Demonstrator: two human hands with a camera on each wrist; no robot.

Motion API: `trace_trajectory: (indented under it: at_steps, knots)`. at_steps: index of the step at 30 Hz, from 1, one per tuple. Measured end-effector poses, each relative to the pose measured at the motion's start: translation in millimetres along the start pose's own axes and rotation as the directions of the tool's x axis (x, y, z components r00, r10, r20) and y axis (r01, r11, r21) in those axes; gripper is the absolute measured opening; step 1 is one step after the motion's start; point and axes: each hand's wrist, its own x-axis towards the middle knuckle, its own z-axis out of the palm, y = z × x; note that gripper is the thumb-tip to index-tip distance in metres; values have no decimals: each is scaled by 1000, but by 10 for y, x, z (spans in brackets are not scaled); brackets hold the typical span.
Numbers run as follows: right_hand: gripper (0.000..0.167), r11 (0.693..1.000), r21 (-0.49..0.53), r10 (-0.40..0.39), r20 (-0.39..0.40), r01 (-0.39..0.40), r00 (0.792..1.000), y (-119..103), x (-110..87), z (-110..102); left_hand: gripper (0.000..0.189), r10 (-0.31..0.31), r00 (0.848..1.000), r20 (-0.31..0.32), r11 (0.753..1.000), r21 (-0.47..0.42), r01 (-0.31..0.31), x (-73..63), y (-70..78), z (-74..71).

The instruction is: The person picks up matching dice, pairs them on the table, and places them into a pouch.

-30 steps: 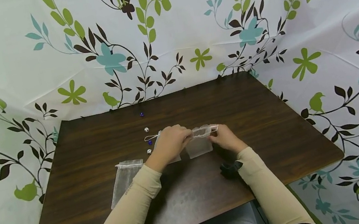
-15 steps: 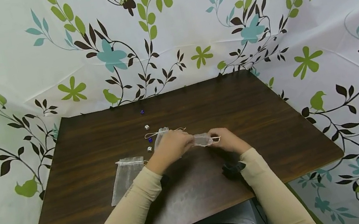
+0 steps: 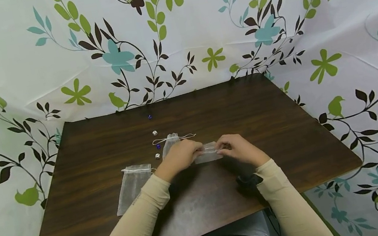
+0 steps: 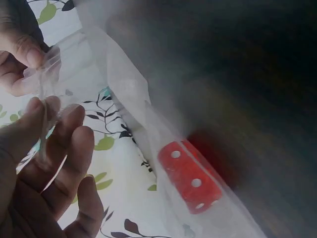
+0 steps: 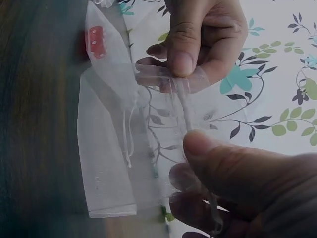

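Note:
A sheer white drawstring pouch (image 3: 208, 156) is stretched between both hands. At one end of its gathered top, my left hand (image 3: 183, 155) pinches the edge between thumb and fingers. The other end is pinched by my right hand (image 3: 239, 149), with the cord running by its thumb in the right wrist view. The body of this pouch (image 5: 106, 163) hangs see-through below the fingers. Behind the left hand lies a second sheer pouch (image 3: 170, 140), its white cord drawn out to both sides. Inside that one, a red die with white dots (image 4: 190, 176) shows in the left wrist view.
A third sheer pouch (image 3: 134, 186) lies flat on the brown table (image 3: 103, 146) left of the left forearm. Two blue dice, one farther back (image 3: 150, 117) and one nearer (image 3: 158, 146), stand in a rough line with white dice (image 3: 155, 133). Patterned cloth surrounds the table.
The pouch was held with its mouth rim raised and its cord loop poking past the right hand. Its top is now pulled straight between both hands, and the right fingers have shifted their pinch.

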Motion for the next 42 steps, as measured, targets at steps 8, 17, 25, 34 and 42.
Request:
trace_trajectory:
  at_steps: [8,17,25,34,42]
  knots:
    - [14,999,36,20,70,-22,997,-9,118,-61,11,3,999,36,1000,-22,-2,-22,-78,51]
    - [18,999,-26,-24,145,28,989,-245,789,-527,8,21,999,42,1000,22,-22,-40,-93,27]
    - [22,994,-67,-52,367,82,929,-384,1859,-468,10,62,996,71,998,-37,-59,-63,-150,38]
    - [27,986,-144,-17,435,88,900,-253,2507,281,9,117,989,87,993,-16,-116,-81,-113,57]
    - [40,985,-153,-7,457,86,890,-201,2661,779,8,50,991,123,999,9,-51,-133,-83,63]
